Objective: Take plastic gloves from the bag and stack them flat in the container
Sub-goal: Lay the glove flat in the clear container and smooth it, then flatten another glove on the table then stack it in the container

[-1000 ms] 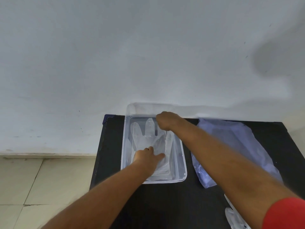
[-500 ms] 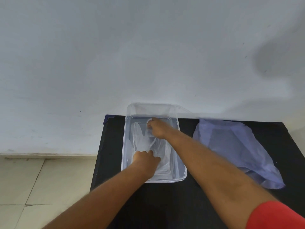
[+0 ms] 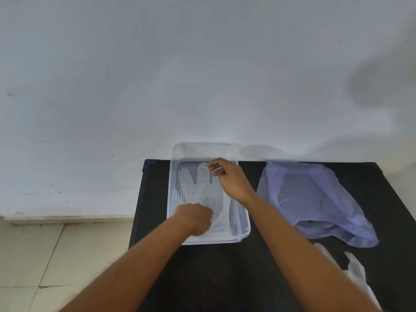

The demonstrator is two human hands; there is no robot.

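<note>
A clear plastic container [image 3: 244, 230] sits on the black table, its far end at the wall. Inside lies a clear plastic glove [image 3: 198, 188], fingers pointing to the far end. My left hand [image 3: 194, 218] is closed and presses the glove's cuff end down near the container's front. My right hand [image 3: 229, 179] hovers over the far right of the container and pinches a glove fingertip between thumb and forefinger. A bluish plastic bag [image 3: 315, 199] lies flat to the right of the container.
The black table [image 3: 236, 278] stands against a white wall; its left edge drops to a tiled floor [image 3: 56, 255]. More clear gloves [image 3: 353, 273] lie loose on the table at the right, near my right forearm.
My right hand has lifted and shifted right, from flat on the glove fingers to pinching one fingertip. My left hand has stayed on the cuff end and curled its fingers.
</note>
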